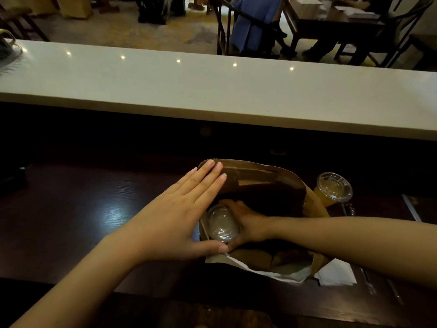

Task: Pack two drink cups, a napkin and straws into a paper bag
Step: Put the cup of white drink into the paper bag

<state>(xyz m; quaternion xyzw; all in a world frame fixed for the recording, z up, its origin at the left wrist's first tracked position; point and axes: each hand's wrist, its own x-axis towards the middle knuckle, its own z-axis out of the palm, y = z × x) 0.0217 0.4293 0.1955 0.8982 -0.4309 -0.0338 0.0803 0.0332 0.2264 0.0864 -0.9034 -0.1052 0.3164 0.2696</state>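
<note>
1. Cup [222,224] with clear lid sits upright inside paper bag [272,185], clasped by right hand [248,221].
2. Left hand [186,209], flat and empty, braces the bag's left wall.
3. Second cup [333,188] stands on the tabletop [94,209] beyond the bag's right side, nearer the right hand.

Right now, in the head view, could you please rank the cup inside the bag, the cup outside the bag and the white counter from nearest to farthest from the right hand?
1. Cup inside the bag: touching the right hand, at its left.
2. Cup outside the bag: beyond the bag's right side.
3. White counter: farthest, across the back.
</note>
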